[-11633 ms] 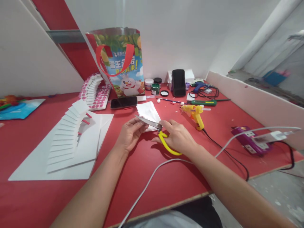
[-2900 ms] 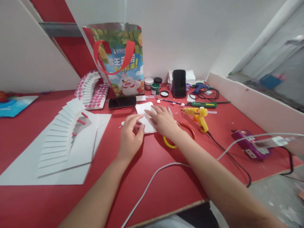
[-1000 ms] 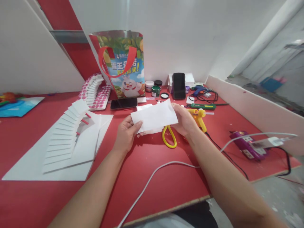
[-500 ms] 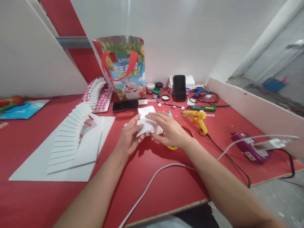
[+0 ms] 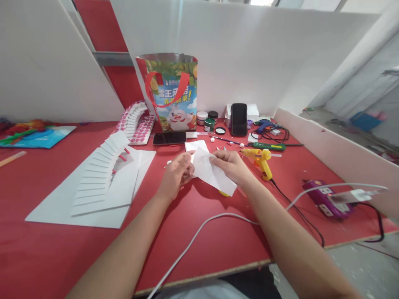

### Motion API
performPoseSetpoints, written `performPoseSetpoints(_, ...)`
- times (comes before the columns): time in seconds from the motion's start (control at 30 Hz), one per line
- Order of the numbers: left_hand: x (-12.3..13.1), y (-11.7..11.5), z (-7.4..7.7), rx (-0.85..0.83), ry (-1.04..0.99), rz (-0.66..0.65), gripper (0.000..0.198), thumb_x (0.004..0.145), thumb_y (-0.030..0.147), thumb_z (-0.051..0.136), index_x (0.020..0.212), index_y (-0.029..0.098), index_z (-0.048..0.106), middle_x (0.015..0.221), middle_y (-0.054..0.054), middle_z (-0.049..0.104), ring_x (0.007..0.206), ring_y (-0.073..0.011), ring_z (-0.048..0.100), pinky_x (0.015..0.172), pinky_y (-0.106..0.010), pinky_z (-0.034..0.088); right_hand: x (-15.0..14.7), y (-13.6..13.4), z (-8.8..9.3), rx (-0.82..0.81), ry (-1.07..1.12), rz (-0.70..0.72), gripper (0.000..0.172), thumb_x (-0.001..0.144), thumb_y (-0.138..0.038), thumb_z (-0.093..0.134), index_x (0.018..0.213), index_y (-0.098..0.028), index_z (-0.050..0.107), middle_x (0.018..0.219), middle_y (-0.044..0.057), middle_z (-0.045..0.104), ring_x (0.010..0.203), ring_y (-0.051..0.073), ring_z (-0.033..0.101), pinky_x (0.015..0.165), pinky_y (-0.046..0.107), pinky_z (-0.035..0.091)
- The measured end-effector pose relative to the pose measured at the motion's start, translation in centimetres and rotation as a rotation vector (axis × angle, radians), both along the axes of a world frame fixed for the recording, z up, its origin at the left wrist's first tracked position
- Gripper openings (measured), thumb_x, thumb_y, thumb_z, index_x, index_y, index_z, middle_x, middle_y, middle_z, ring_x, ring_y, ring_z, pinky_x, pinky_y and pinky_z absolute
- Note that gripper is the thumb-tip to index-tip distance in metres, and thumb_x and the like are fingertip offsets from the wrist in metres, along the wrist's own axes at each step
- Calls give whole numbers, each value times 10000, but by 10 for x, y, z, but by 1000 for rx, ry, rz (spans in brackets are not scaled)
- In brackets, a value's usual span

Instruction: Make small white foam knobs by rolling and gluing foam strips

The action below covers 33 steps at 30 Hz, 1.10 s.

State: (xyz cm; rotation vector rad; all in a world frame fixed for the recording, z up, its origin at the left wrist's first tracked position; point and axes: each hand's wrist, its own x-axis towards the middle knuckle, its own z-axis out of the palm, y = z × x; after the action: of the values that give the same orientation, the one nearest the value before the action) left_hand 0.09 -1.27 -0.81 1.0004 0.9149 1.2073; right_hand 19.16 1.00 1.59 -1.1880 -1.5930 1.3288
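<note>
A thin white sheet of paper (image 5: 215, 174) is stretched between my two hands above the red table. My left hand (image 5: 177, 172) is closed on its left edge, fingers curled. With thumb and fingers, my right hand (image 5: 230, 164) pinches the upper edge, and one corner hangs down to the right. Behind it lies another white piece (image 5: 196, 145), partly covered by my left hand and the paper. A yellow handle (image 5: 224, 193), probably of scissors, peeks out from under the paper; the rest is mostly hidden.
White foam boards (image 5: 62, 203) with a curved row of white strips lie left. A yellow glue gun (image 5: 263, 160) and a purple power strip (image 5: 327, 199) sit right. At the back stand a shopping bag (image 5: 177, 91), paint jars (image 5: 209, 124) and phones. A white cable (image 5: 199, 232) crosses the front.
The paper has been spread out and now hangs lower to the right, covering more of the yellow handle. My right hand now pinches its edge instead of lying over it. The view shifted slightly.
</note>
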Motion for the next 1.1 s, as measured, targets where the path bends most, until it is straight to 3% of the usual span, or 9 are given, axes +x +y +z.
performPoseSetpoints(0.13, 0, 0, -3, 112, 173, 87, 381, 708, 481, 811, 878, 155, 712, 760, 1, 616, 672, -105, 575, 607, -200, 468, 2, 3, -2, -182, 69, 98, 290, 696, -422, 718, 778, -151, 658, 618, -8, 605, 521, 106, 511, 486, 227, 346)
performPoseSetpoints(0.23, 1, -1, -3, 88, 214, 24, 345, 702, 473, 800, 769, 147, 709, 623, 14, 593, 519, -88, 494, 476, -206, 383, -2, 1, -6, -121, 65, 105, 294, 718, -434, 705, 770, -151, 650, 607, -19, 573, 527, 92, 480, 490, 219, 333)
performPoseSetpoints(0.33, 3, 0, -3, 17, 191, 15, 362, 677, 465, 804, 818, 141, 725, 557, 20, 599, 432, -79, 441, 418, -210, 318, -5, -3, -4, -48, -23, 97, 289, 763, -428, 664, 842, -150, 649, 617, -22, 564, 525, 93, 477, 488, 221, 336)
performPoseSetpoints(0.43, 3, 2, -6, -9, 105, 35, 388, 642, 430, 831, 875, 136, 732, 681, -22, 695, 560, -126, 589, 543, -237, 453, -6, -9, 2, 19, -192, 80, 288, 733, -308, 682, 978, -169, 622, 659, -28, 599, 558, 116, 536, 506, 230, 380)
performPoseSetpoints(0.53, 1, 4, -10, -28, 64, 19, 400, 656, 421, 828, 918, 135, 727, 707, -30, 713, 613, -149, 632, 614, -265, 495, -6, -11, 5, 91, -338, 67, 338, 693, -161, 642, 1027, -191, 592, 688, -36, 619, 571, 117, 549, 510, 226, 382)
performPoseSetpoints(0.67, 0, 4, -12, -24, 68, 11, 380, 681, 406, 811, 929, 132, 722, 699, -32, 714, 613, -152, 635, 621, -267, 487, -5, -10, 3, 136, -312, 52, 247, 778, -257, 642, 1010, -184, 602, 717, -17, 633, 607, 120, 556, 548, 236, 396)
performPoseSetpoints(0.8, 2, 3, -12, -11, 73, -3, 372, 693, 399, 799, 942, 134, 718, 701, -32, 715, 613, -149, 629, 627, -268, 477, -4, -9, 2, 195, -262, -8, 319, 846, -462, 619, 967, -167, 630, 731, 10, 632, 648, 134, 562, 578, 256, 400)
performPoseSetpoints(0.97, 2, 3, -11, -16, 103, 3, 337, 693, 398, 779, 884, 129, 713, 680, -30, 702, 582, -141, 608, 595, -258, 457, -6, -6, -3, 115, -284, 66, 214, 770, -309, 670, 930, -168, 651, 710, -6, 632, 638, 131, 565, 577, 253, 404)
performPoseSetpoints(1.1, -2, 6, -12, 12, 132, 20, 297, 728, 383, 741, 889, 136, 707, 660, -13, 681, 547, -127, 579, 570, -250, 437, -3, -1, -9, 91, -308, 25, 206, 715, -195, 640, 920, -179, 637, 709, -12, 644, 621, 130, 574, 565, 247, 405)
